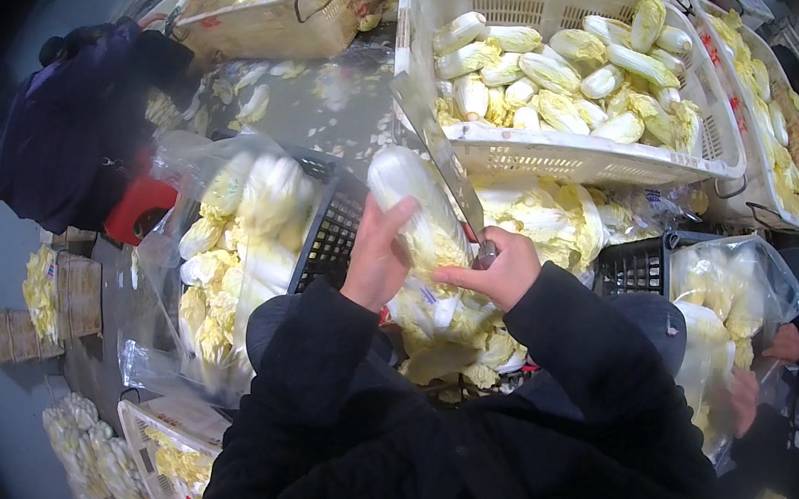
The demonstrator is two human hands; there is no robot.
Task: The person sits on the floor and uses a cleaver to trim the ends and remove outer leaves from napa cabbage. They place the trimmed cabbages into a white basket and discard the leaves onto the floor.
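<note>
A pale napa cabbage (413,202) is tilted in front of me, its white base end pointing away and its yellow leafy end towards me. My left hand (378,250) grips its left side, thumb on the leaves. In my right hand (499,270) is the handle of a large knife (442,153); the thumb also presses on the cabbage's leafy end. The broad steel blade points up and left, running along the cabbage's right side. Whether the edge touches it, I cannot tell. Loose yellow cabbage leaves (486,337) lie below both hands.
Beyond my hands stands a large white plastic crate (564,146) of cabbages. A black crate (326,232) with a bag-lined load of cabbages (240,251) is at my left. At right, a co-worker's hands (743,401) are by a plastic bag (774,280). Another person (83,124) bends at far left.
</note>
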